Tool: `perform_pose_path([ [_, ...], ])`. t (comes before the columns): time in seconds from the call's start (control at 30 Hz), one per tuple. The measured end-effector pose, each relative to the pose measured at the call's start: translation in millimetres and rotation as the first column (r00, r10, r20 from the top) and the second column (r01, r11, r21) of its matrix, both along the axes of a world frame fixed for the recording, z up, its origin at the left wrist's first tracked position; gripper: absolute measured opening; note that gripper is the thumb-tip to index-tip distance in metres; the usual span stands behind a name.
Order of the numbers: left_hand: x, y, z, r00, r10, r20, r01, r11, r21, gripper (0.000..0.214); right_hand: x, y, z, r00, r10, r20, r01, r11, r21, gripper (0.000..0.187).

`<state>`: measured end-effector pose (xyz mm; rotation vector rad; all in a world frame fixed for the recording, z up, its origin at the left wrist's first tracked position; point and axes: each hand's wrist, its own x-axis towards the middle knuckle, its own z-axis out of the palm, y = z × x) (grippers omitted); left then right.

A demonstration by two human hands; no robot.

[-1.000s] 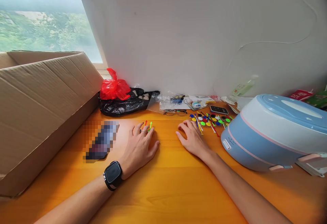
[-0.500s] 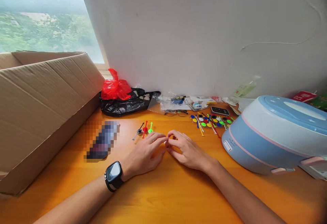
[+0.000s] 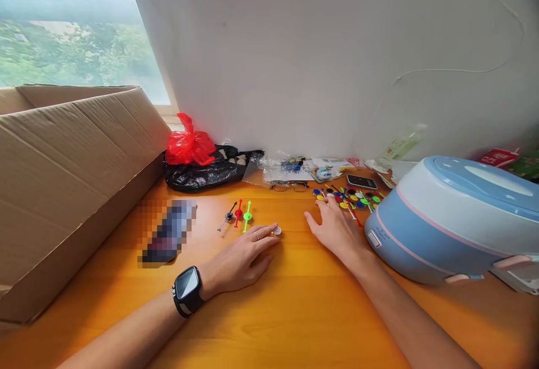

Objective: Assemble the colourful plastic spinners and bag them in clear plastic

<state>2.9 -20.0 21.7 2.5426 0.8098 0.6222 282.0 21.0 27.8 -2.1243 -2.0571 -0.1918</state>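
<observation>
My left hand (image 3: pixel 240 259), with a ring and a black watch (image 3: pixel 187 287) on its wrist, lies palm down with fingers stretched out. Its fingertips touch a small white disc (image 3: pixel 277 230) on the table. Just beyond it stand three assembled arrow spinners in a row: a black one (image 3: pixel 229 216), a red one (image 3: pixel 238 213) and a green one (image 3: pixel 247 217). My right hand (image 3: pixel 337 231) reaches over the near side of a pile of coloured discs and arrows (image 3: pixel 357 201). Its thumb is spread away from the fingers, whose tips are partly hidden among the pieces.
A cardboard box (image 3: pixel 80 189) fills the left side. A pixelated dark object (image 3: pixel 168 233) lies beside it. Along the wall are a red bag (image 3: pixel 189 147), a black bag (image 3: pixel 197 175), glasses (image 3: pixel 290 186) and a dark handheld device (image 3: pixel 361 182). A blue-white appliance (image 3: pixel 446 228) stands at right.
My right hand has left my left hand and moved right and forward to the pile of pieces. My left hand stays nearly in place, with the white disc now showing at its fingertips.
</observation>
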Motion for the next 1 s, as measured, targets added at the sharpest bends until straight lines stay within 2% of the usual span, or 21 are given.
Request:
perform_pose_path([
  [0.17, -1.1, 0.1, -2.1, 1.0, 0.013, 0.016, -0.012, 1.0, -0.015, 0.06, 7.2, 3.6, 0.4, 0.997, -0.039, 0.065, 0.04, 0.999, -0.007, 0.04],
  [0.47, -0.4, 1.2, 0.1, 0.997, 0.021, -0.074, -0.024, 0.999, -0.03, 0.058, 14.5, 6.6, -5.1, 0.995, -0.054, 0.079, 0.058, 0.997, -0.048, 0.042],
  [0.63, -1.0, 1.5, -0.8, 0.995, 0.083, -0.053, -0.083, 0.997, 0.002, 0.053, 13.3, 6.7, -3.8, 0.997, -0.045, 0.062, 0.049, 0.996, -0.076, 0.042],
  [0.8, -2.8, 3.2, -6.2, 0.984, 0.178, -0.027, -0.175, 0.981, 0.087, 0.054, 15.3, 8.7, -3.6, 0.997, -0.047, 0.058, 0.049, 0.998, -0.043, 0.04],
  [1.0, -3.4, 4.3, -11.3, 0.978, 0.206, -0.018, -0.203, 0.974, 0.1, 0.056, 18.5, 10.1, -4.6, 0.998, -0.024, 0.064, 0.028, 0.998, -0.055, 0.037],
])
